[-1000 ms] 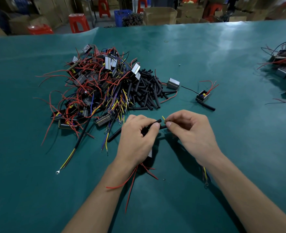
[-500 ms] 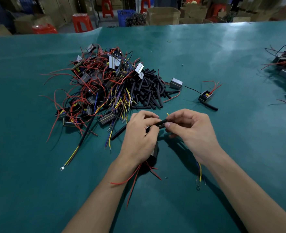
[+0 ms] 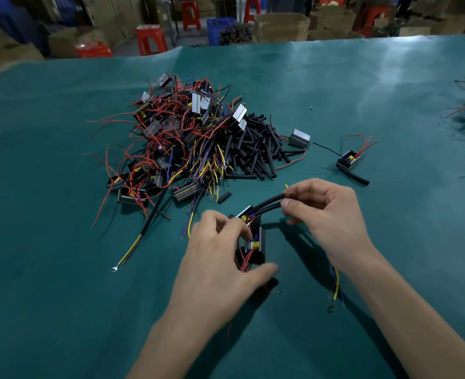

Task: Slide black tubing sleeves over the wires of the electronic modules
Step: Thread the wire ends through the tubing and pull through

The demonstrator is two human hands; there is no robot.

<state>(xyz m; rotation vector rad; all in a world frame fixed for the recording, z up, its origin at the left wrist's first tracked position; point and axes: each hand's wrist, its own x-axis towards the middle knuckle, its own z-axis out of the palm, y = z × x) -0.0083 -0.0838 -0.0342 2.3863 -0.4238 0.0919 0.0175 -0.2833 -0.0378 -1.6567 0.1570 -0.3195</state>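
Right hand (image 3: 327, 212): pinches two black sleeves (image 3: 269, 202) near their far end, yellow wire tip (image 3: 286, 185) poking out.
Left hand (image 3: 220, 250): curls round the module (image 3: 254, 243), grip probably loose; view blurred.
Risk: sleeves back off the wires if the pinch slips; red leads snag.

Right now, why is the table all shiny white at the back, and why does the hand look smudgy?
In the head view, overhead light bounces off the green table cover, making pale glare patches far back. The left hand looks soft and smeared, most likely from moving, while the right hand is sharper. Dark shadows fall under both hands. The wide lens bends the table's far edge.
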